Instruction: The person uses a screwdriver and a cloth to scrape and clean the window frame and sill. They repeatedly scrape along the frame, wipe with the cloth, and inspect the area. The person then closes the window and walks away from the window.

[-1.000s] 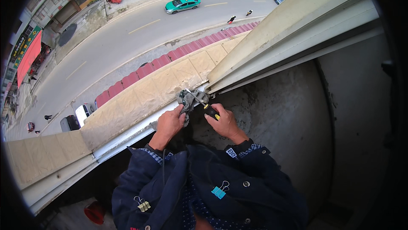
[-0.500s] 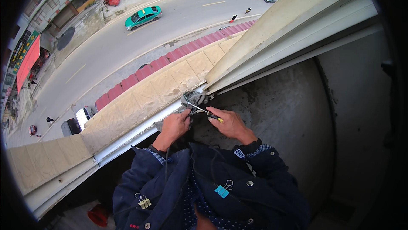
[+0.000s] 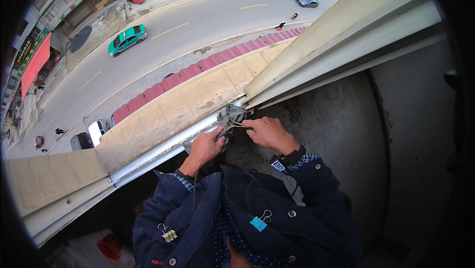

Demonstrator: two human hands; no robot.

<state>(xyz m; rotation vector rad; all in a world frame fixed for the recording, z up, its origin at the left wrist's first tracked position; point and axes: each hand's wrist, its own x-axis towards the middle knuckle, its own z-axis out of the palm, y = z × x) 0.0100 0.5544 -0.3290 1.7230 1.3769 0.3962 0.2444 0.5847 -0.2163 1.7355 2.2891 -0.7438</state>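
The road [image 3: 163,45] fills the upper left of the view, far below, with a green car [image 3: 127,39] on it near the kerb and smaller vehicles further along. Nearer, a tan ledge [image 3: 163,114] runs diagonally from lower left to upper centre, and a pale metal window frame [image 3: 341,40] rises from its upper end toward the upper right. Below the frame lies a grey concrete wall surface [image 3: 346,134]. The person's dark blue jacket [image 3: 247,218] occupies the lower centre, with a blue binder clip [image 3: 259,221] fastened on the chest and a yellow binder clip [image 3: 168,233] on the left side. The left hand [image 3: 208,146] rests against the ledge's inner edge, fingers curled and pressed together around the lower end of a crumpled grey rag [image 3: 228,117]. The rag sits at the corner where the ledge meets the window frame, touching both. The right hand [image 3: 267,132] is just beside it, fingers closed in a pinch on a thin metal tool [image 3: 238,127] whose tip reaches into the rag. The exact type of tool cannot be determined. The two hands are near each other, with the rag between them.
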